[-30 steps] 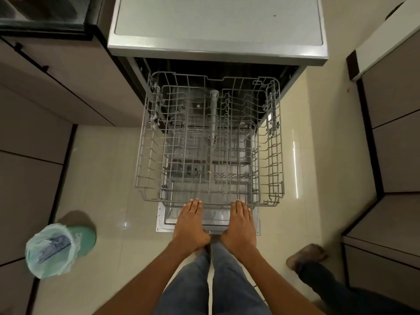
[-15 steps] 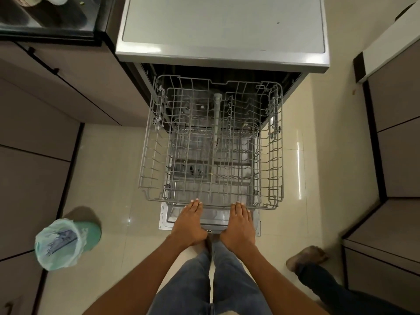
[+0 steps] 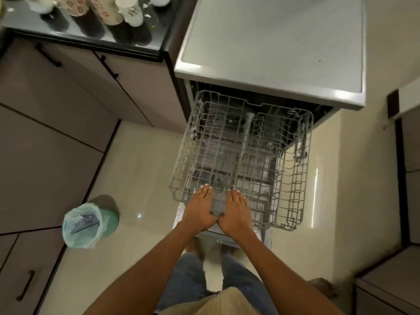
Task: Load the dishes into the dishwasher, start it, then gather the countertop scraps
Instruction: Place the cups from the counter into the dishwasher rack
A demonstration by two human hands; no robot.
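The dishwasher [image 3: 272,53] stands open with its grey wire rack [image 3: 295,178] pulled out over the lowered door; no dishes show in the rack. My left hand [image 3: 200,210] and my right hand [image 3: 236,212] lie side by side, fingers straight, on the rack's front rim, thumbs nearly touching. Several cups and patterned tumblers [image 3: 127,12] stand on the dark countertop [image 3: 91,39] at the upper left, with small pale scraps [image 3: 147,15] scattered among them.
A green bin lined with a pale bag [image 3: 84,223] stands on the tiled floor to the left. Brown cabinets [image 3: 56,133] line the left side and more cabinets [image 3: 409,155] the right. Another person's foot [image 3: 322,287] shows at the lower right.
The view has swung left and up, bringing the countertop cups into sight. My hands have moved closer together on the rack's front rim, and the rack looks pushed slightly inward.
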